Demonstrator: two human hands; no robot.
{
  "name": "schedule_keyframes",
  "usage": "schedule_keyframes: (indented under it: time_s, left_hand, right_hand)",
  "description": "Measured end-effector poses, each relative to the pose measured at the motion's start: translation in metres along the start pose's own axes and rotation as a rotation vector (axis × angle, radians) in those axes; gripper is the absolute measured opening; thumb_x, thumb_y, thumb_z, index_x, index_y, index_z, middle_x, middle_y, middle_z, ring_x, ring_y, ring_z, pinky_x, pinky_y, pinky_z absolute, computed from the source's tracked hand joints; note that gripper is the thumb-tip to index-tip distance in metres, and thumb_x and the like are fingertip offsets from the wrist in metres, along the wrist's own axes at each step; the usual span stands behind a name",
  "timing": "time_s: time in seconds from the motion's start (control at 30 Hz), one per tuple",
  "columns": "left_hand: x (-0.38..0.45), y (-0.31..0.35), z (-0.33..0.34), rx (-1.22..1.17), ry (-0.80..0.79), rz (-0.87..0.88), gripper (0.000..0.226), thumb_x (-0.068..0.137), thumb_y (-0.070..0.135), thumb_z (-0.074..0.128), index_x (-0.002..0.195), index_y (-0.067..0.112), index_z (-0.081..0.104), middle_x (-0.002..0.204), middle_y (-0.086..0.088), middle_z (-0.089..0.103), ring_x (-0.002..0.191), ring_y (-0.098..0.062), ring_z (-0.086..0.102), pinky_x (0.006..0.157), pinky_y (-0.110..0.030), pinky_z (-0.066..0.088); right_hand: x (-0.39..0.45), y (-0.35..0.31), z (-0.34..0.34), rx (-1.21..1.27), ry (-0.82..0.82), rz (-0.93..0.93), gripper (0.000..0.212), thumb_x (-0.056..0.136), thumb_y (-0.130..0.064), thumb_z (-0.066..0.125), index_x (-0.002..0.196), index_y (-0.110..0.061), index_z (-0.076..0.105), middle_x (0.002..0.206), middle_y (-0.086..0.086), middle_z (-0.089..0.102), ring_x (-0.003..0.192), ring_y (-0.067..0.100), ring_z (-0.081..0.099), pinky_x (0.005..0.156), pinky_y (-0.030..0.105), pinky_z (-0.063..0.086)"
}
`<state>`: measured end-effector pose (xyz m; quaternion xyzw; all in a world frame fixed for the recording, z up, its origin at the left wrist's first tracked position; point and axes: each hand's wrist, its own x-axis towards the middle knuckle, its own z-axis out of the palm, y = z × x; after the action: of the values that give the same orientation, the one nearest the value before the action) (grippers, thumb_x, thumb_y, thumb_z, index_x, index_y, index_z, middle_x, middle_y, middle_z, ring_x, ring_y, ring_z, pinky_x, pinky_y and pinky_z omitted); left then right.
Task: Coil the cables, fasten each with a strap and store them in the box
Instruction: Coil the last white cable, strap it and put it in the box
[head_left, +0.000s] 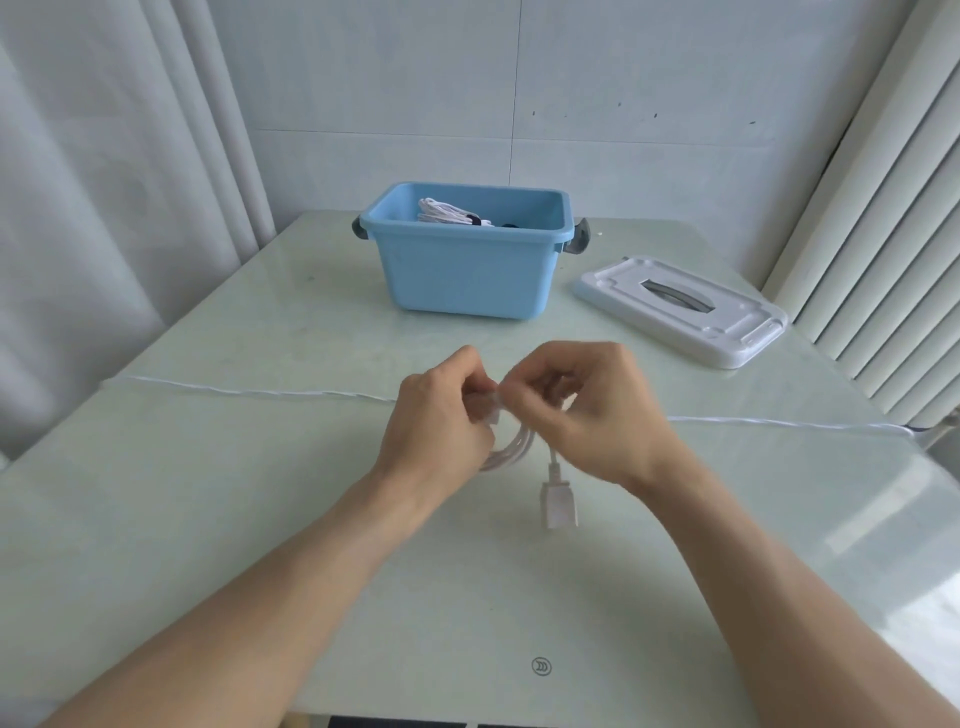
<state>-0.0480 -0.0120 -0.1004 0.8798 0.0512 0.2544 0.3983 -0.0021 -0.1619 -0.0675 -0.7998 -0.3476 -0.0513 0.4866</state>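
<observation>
Both my hands meet above the middle of the table around a white cable (511, 448). My left hand (441, 415) grips the looped part of the cable. My right hand (587, 405) pinches it from the other side, fingers curled. The cable's USB plug (558, 505) dangles below my right hand, blurred. Whether a strap is between my fingers is hidden. Behind them stands the open blue box (465, 275), holding a coiled white cable (447, 212) bound with a dark strap.
The box's white lid (680, 310) lies flat to the right of the box. The pale green glass table (208, 493) has a seam running across it behind my hands. Curtains hang at left and right, a wall behind.
</observation>
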Motion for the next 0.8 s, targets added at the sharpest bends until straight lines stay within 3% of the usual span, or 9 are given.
schedule_keyframes:
  time_s: [0.1, 0.2, 0.3, 0.43, 0.57, 0.8]
  left_hand:
    - [0.002, -0.003, -0.002, -0.054, -0.036, -0.107, 0.021, 0.081, -0.005, 0.059, 0.072, 0.014, 0.055, 0.069, 0.002, 0.069, 0.069, -0.022, 0.062, 0.061, -0.032, 0.048]
    - [0.005, -0.005, -0.003, -0.131, -0.058, -0.205, 0.019, 0.085, 0.0, 0.062, 0.072, 0.013, 0.058, 0.068, 0.003, 0.07, 0.059, -0.015, 0.058, 0.056, -0.024, 0.045]
    - [0.008, -0.005, -0.005, -0.259, -0.086, -0.292, 0.023, 0.084, -0.004, 0.06, 0.069, 0.013, 0.057, 0.054, 0.007, 0.065, 0.044, -0.008, 0.05, 0.048, -0.02, 0.038]
    - [0.012, -0.004, -0.004, -0.416, -0.168, -0.385, 0.027, 0.086, -0.009, 0.062, 0.066, 0.009, 0.056, 0.051, -0.003, 0.062, 0.041, -0.017, 0.046, 0.05, -0.023, 0.036]
    - [0.012, -0.008, -0.01, -0.4, -0.328, -0.336, 0.016, 0.09, 0.001, 0.067, 0.076, 0.006, 0.06, 0.065, -0.009, 0.07, 0.052, -0.021, 0.056, 0.064, -0.03, 0.048]
    - [0.014, -0.016, -0.02, -0.422, -0.484, -0.217, 0.007, 0.093, 0.003, 0.064, 0.086, 0.002, 0.062, 0.082, -0.021, 0.072, 0.064, -0.025, 0.063, 0.075, -0.038, 0.049]
  right_hand:
    - [0.0, 0.011, 0.01, -0.251, -0.15, -0.105, 0.018, 0.072, -0.013, 0.079, 0.083, -0.027, 0.078, 0.072, -0.007, 0.056, 0.067, 0.005, 0.052, 0.061, 0.012, 0.039]
    - [0.002, 0.017, 0.015, -0.291, -0.103, -0.173, 0.016, 0.075, -0.013, 0.081, 0.082, -0.027, 0.079, 0.072, -0.008, 0.051, 0.066, 0.001, 0.051, 0.059, 0.012, 0.035]
    - [0.002, 0.016, 0.017, -0.35, -0.064, -0.338, 0.018, 0.082, -0.01, 0.078, 0.087, -0.027, 0.08, 0.074, -0.008, 0.048, 0.067, 0.007, 0.043, 0.059, 0.027, 0.042]
    - [0.006, 0.016, 0.015, -0.538, 0.015, -0.46, 0.013, 0.083, -0.015, 0.071, 0.084, -0.025, 0.078, 0.075, -0.004, 0.052, 0.07, 0.021, 0.048, 0.06, 0.038, 0.046]
    - [0.005, 0.021, 0.013, -0.423, 0.011, -0.333, 0.009, 0.084, -0.014, 0.071, 0.083, -0.018, 0.078, 0.078, -0.002, 0.057, 0.068, 0.024, 0.055, 0.059, 0.044, 0.051]
    - [0.004, 0.02, 0.019, -0.304, 0.051, -0.115, 0.011, 0.081, -0.012, 0.076, 0.08, -0.022, 0.079, 0.077, -0.008, 0.058, 0.066, 0.023, 0.06, 0.066, 0.044, 0.052]
